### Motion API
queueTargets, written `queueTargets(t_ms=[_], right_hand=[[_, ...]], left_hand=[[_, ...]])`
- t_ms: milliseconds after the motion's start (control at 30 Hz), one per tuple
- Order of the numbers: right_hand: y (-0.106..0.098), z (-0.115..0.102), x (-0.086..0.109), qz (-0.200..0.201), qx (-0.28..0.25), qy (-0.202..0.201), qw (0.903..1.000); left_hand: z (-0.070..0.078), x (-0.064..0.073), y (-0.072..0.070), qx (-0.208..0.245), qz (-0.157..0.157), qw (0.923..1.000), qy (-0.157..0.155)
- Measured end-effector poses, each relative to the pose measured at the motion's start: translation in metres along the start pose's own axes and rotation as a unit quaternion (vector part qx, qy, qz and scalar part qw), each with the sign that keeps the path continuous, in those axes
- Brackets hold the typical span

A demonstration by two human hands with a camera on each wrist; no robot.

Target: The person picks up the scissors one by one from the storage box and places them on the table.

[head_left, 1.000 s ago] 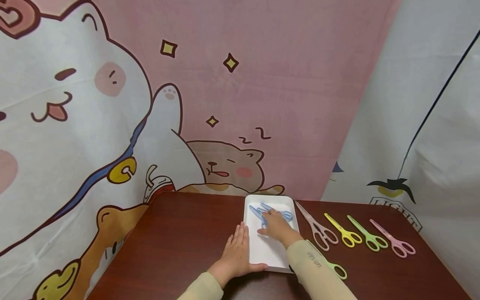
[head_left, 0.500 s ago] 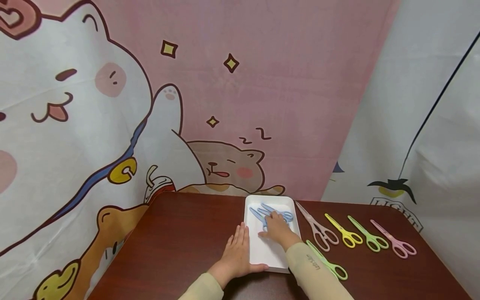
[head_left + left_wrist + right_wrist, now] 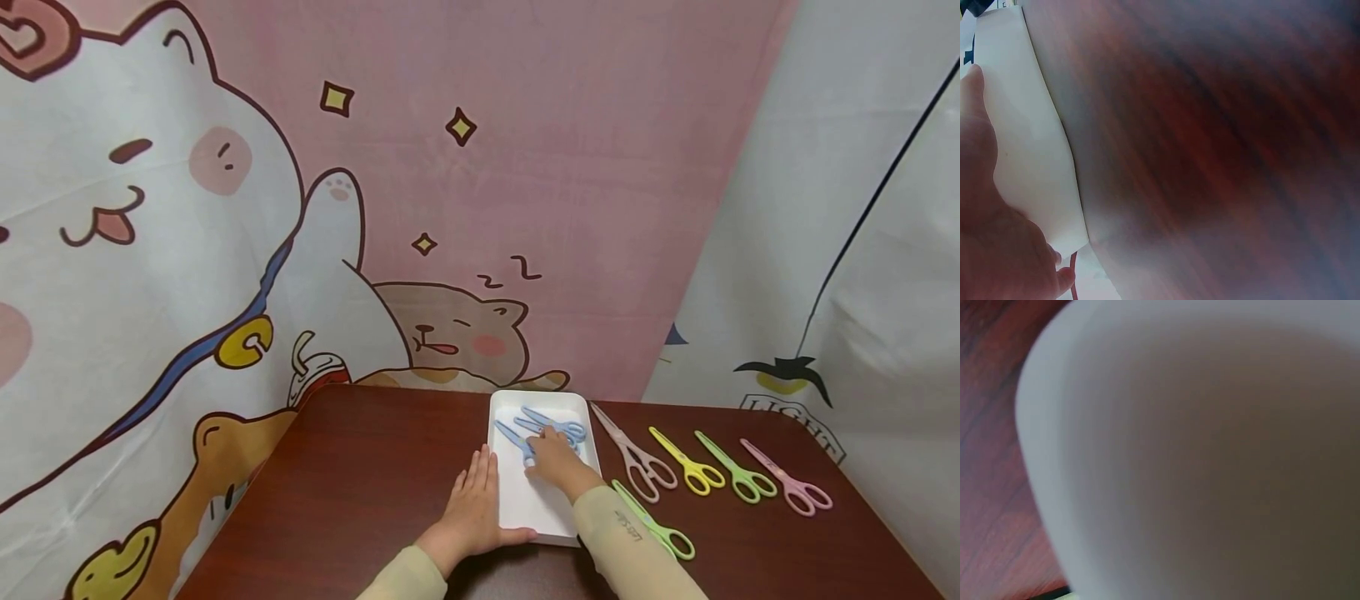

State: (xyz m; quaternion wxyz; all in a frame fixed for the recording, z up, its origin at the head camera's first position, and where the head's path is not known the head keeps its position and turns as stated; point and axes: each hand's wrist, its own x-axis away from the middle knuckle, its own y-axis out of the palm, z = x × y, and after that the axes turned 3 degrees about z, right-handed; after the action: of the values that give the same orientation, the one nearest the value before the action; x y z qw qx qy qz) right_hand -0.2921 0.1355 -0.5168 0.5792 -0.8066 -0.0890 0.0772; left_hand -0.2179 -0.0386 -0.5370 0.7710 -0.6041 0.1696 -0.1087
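A white tray sits lengthwise near the table's back edge, holding several blue scissors. In it my right hand pinches the handle end of the leftmost blue scissors, whose blades point up and left; the fingers hide part of the handles. Other blue scissors lie just beyond, overlapping. My left hand rests with straight fingers along the tray's left side, thumb at its near edge; the left wrist view shows this hand against the tray wall. Only blurred tray fills the right wrist view.
Right of the tray, large pale pink scissors, yellow scissors, green scissors and pink scissors lie on the dark wooden table. Light green scissors lie beside my right forearm. A printed cloth hangs behind.
The leftmost blue scissors have shifted slightly left and toward me, turning a little under my right hand. That hand has also drawn slightly nearer. My left hand stays where it was.
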Motion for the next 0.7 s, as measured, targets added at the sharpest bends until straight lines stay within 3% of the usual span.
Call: queueTargets(t_ms=[300,533,700], right_hand=[[-0.0043,-0.0058,0.0020,-0.004,0.008,0.027,0.9996],[-0.0036,-0.0060,0.0022,0.021,0.028,0.027,0.9990],[-0.0035,-0.0040,0.0034,0.037,0.012,0.029,0.9988]], left_hand=[[0.0008,0.0000,-0.0003,-0.003,0.003,1.0000,0.000],[0.0011,-0.0001,-0.0003,-0.001,0.001,1.0000,-0.001],[0.0003,-0.0002,-0.0003,-0.001,0.000,1.0000,-0.003]])
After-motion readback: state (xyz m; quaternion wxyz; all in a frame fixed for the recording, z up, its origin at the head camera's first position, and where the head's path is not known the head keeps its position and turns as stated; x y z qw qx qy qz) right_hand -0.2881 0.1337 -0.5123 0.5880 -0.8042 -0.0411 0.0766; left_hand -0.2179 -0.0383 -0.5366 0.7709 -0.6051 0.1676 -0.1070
